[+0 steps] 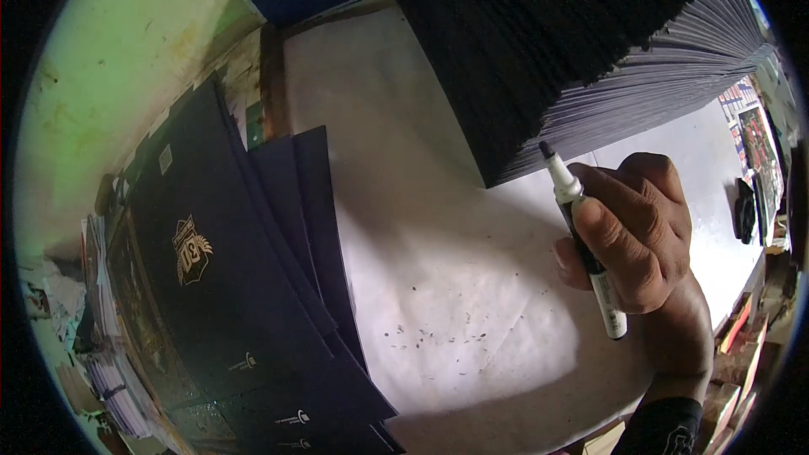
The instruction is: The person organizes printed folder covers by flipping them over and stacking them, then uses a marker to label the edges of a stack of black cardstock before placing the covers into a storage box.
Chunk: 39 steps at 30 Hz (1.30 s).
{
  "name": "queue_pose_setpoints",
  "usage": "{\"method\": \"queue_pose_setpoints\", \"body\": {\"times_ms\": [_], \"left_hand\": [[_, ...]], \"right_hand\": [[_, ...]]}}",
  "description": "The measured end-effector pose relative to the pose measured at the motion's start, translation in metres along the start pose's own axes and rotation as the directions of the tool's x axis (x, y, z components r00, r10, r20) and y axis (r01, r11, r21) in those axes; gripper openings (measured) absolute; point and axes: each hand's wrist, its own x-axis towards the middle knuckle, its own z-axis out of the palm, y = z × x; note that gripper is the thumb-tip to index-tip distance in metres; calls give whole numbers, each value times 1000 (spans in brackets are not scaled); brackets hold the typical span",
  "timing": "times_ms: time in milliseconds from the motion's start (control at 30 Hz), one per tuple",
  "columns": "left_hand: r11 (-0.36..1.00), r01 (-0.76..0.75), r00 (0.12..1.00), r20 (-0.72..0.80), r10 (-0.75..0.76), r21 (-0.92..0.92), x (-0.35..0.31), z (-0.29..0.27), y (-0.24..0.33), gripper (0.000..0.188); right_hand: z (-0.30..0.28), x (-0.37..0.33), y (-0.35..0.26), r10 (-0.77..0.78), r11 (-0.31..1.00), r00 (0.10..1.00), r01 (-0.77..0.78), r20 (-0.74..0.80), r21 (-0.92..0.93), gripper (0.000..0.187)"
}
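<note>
My right hand (636, 232) is closed around a black-and-white marker pen (594, 274). Its cap is off, and the dark tip points up toward a tall stack of dark folders (539, 50). The near corner of that stack lies just beyond the tip; whether they touch I cannot tell. Along the stack's right side the sheet edges show grey and fanned. To the left, dark navy folders (211, 286) with a gold crest and small pale marks lie overlapped. My left hand is out of the picture.
A white-covered table (455, 286) with small dark specks lies under everything. Papers and books (114, 388) are piled at the far left, beside a pale green wall (118, 59). A small black object (743, 211) and printed sheets (763, 152) sit at the right edge.
</note>
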Motion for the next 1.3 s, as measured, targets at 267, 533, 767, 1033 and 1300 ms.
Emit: {"method": "queue_pose_setpoints", "body": {"times_ms": [267, 533, 767, 1033, 1300], "left_hand": [[1000, 13, 998, -57, -11, 25, 0, 2, 2, 36], [1000, 6, 1000, 5, -6, 17, 0, -1, 1, 34], [1000, 19, 1000, -6, -19, 8, 6, -5, 2, 31], [998, 30, 998, 58, -26, -55, 16, -17, 1, 28], [999, 23, 1000, 4, -24, 28, 10, -6, 3, 31]], "right_hand": [[-1, 1, -2, 68, 997, 997, -67, 34, -36, 49], [3, 2, 1, 26, 1000, 1000, -26, -9, -11, 43], [4, 2, 1, 28, 999, 1000, -28, -11, -23, 42], [2, 4, -1, 45, 999, 999, -46, -8, -18, 43], [7, 5, -2, 76, 997, 997, -75, -16, 23, 43]]}}
